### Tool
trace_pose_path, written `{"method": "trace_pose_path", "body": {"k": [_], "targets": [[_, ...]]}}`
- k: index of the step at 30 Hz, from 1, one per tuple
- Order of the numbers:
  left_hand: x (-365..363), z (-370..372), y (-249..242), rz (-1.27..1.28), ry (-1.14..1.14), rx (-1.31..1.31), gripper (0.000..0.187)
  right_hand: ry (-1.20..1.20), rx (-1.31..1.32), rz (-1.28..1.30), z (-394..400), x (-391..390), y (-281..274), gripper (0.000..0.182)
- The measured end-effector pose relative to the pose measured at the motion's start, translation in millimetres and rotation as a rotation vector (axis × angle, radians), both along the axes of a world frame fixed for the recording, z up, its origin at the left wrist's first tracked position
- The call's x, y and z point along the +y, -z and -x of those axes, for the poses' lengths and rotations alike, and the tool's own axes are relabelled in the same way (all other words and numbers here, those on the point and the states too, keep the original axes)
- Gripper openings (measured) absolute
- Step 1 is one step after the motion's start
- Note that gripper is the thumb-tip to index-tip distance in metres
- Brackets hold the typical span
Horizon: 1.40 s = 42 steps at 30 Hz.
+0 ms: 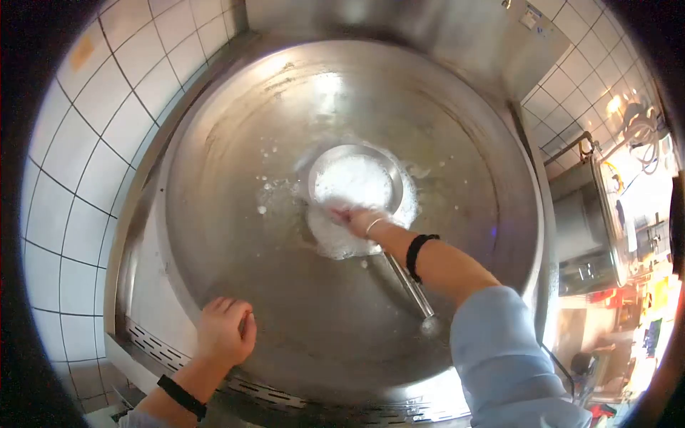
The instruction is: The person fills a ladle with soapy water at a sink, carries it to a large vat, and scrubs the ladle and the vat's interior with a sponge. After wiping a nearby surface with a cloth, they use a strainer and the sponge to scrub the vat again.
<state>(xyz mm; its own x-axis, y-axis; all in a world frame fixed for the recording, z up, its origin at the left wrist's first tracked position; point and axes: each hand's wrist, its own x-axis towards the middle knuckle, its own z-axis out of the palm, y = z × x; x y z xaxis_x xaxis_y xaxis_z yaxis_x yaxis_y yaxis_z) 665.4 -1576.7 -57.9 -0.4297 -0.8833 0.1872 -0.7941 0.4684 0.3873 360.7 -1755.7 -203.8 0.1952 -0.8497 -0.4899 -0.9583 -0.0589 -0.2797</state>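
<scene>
A wide, shallow metal wok (235, 250) fills most of the view. In its middle lies a large metal ladle (410, 287), its round bowl full of white foamy liquid and its handle slanting toward the lower right. My right hand (357, 220) reaches over the near side of the ladle's bowl, into or just above the foam (335, 239). Motion smears its fingers, so what they hold, if anything, is hidden. Over the near left rim of the wok is my left hand (227, 329), fingers curled in a loose fist, with nothing visible in it.
White wall tiles (71, 235) stand close on the left. A metal splash panel (399, 28) rises behind the wok. Slotted metal edging (264, 394) runs along the near side. On the right are a metal container (589, 221) and a coiled hose (642, 135).
</scene>
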Motion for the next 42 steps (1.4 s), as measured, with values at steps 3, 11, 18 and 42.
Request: {"method": "trace_pose_path", "body": {"k": [3,11,18,42], "targets": [[1,1,1,0.016,-0.027,-0.032,0.009,-0.095,-0.108,0.118,0,14,8,0.042],[-1,0,-1,-0.067,-0.031,-0.084,0.008,-0.441,0.359,0.230,90,2,6,0.027],[0,0,-2,-0.069,-0.043,-0.060,0.008,-0.524,0.668,-0.056,110,-24,-16,0.032],[0,-1,-13,-0.124,-0.081,-0.089,0.026,-0.048,-0.094,0.149,70,-83,50,0.041]]}}
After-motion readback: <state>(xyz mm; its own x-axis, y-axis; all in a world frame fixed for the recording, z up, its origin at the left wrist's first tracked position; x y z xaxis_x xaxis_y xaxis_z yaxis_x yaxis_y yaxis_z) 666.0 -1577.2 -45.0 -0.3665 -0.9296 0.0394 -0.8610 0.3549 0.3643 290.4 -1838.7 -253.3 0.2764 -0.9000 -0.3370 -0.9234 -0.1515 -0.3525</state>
